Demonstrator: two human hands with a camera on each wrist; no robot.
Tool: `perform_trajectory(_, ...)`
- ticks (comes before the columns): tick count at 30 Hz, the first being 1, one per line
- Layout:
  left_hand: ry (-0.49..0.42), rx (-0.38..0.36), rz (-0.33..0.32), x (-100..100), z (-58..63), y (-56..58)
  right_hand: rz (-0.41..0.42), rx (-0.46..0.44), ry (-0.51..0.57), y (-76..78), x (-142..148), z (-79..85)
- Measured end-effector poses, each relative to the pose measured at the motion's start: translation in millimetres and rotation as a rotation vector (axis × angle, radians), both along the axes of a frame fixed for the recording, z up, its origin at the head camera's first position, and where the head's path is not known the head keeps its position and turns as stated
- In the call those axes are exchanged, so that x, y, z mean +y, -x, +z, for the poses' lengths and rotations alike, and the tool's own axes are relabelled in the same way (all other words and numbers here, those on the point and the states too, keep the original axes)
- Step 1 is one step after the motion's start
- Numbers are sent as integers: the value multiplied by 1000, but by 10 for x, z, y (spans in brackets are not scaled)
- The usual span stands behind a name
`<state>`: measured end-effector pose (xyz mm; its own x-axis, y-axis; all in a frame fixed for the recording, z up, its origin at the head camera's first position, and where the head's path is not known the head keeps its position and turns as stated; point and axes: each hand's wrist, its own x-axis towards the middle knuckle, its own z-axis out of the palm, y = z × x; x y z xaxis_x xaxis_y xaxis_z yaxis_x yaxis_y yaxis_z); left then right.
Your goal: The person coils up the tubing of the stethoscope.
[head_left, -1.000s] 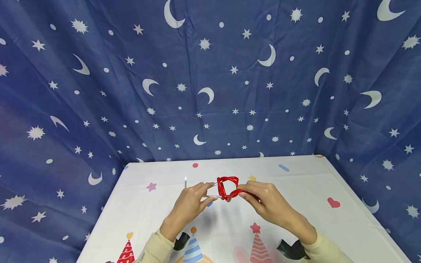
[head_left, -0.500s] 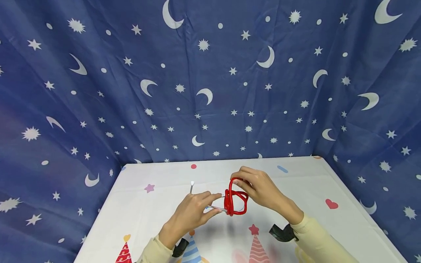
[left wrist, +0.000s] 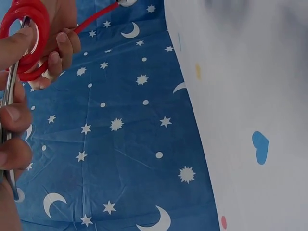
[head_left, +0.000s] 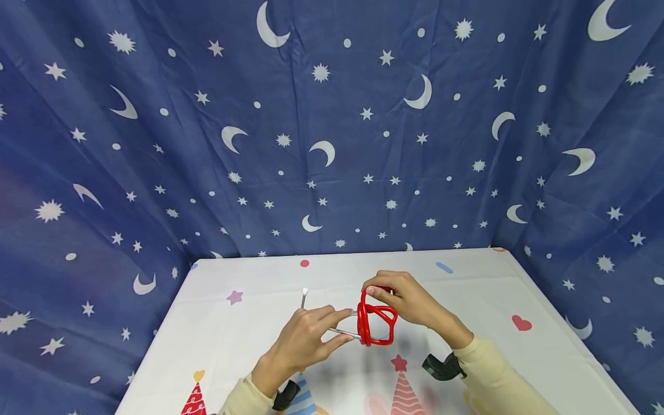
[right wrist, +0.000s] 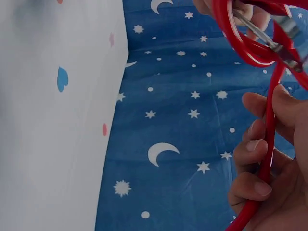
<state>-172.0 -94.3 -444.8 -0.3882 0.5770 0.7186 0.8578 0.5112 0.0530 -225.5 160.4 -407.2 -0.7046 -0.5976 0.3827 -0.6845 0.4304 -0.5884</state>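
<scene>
A stethoscope with red tubing (head_left: 365, 325) is held up over the middle of the table, its tubing wound in several loops. My left hand (head_left: 311, 334) grips its metal ear tubes (head_left: 342, 332), and a white ear tip (head_left: 305, 291) sticks up behind the knuckles. At the upper right of the loops, my right hand (head_left: 407, 300) holds a length of the tubing between thumb and fingers. That length runs through the curled right fingers (right wrist: 252, 149) in the right wrist view. Part of a round metal end (left wrist: 127, 2) shows at the left wrist view's top edge.
The table has a white cloth (head_left: 238, 340) printed with party hats, hearts and stars. Behind it and at both sides hangs a dark blue curtain (head_left: 290, 196) with moons and stars. Black camera mounts (head_left: 443, 367) sit at both wrists.
My right hand has moved from the loops' right side to above them, bringing the tubing up over the bundle, then dipped slightly. My left hand has shifted a little right with the ear tubes.
</scene>
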Motion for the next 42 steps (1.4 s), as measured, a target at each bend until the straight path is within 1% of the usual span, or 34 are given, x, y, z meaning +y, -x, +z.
perform_trajectory(3, -38, -5, -19, -2, -6, -7, -7, -32, 13, -9, 3, -51)
perform_trajectory(8, -110, -14, -27, -17, -30, -19, -15, -58, 56, -43, -22, -118)
perform_trajectory(13, -153, -18, -19, -39, -57, -29, -20, -70, 76, -90, -53, -196)
perform_trajectory(17, -178, -32, -11, -49, -56, -29, -67, -71, 66, -138, -74, -227)
perform_trajectory(20, -213, -36, -15, -54, -39, -21, -97, -54, 60, -161, -99, -249)
perform_trajectory(24, -244, -42, -6, -65, -37, -11, -99, -94, 73, -171, -122, -288)
perform_trajectory(26, -255, -52, 15, -69, -44, -7, -95, -135, 78, -176, -132, -298)
perform_trajectory(28, -275, -70, 41, -73, -49, -2, -100, -150, 70, -183, -149, -303)
perform_trajectory(33, -331, -129, 141, -69, -46, 18, -88, -166, 49, -217, -186, -312)
perform_trajectory(39, -359, -171, 261, -53, -48, 53, -80, -195, 9, -295, -220, -327)
perform_trajectory(42, -365, -193, 321, -56, -31, 97, -86, -174, -18, -318, -253, -316)
